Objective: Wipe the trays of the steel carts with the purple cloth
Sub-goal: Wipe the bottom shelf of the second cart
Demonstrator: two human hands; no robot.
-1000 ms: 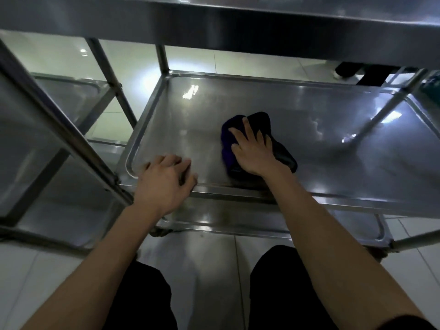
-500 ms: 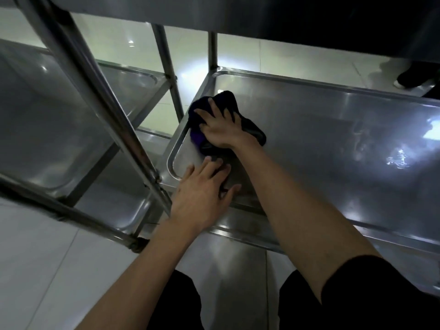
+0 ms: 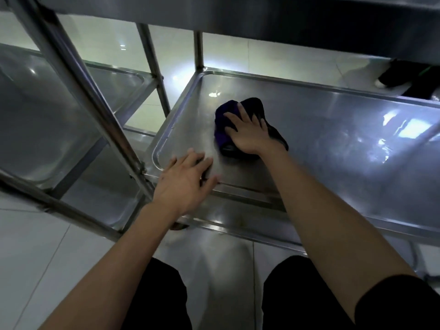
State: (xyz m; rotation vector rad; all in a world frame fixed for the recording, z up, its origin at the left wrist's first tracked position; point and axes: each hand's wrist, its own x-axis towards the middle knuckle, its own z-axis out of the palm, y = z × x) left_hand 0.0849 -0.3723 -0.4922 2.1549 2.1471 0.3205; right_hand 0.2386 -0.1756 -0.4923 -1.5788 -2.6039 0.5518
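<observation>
Right hand, fingers spread, presses flat on purple cloth at left part of steel tray. Left hand, fingers spread, rests on tray's near-left rim.

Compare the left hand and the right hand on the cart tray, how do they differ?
The right hand presses the purple cloth further into the tray; the left hand lies bare on the tray's near rim, touching no cloth. Both lie flat with fingers spread.
</observation>
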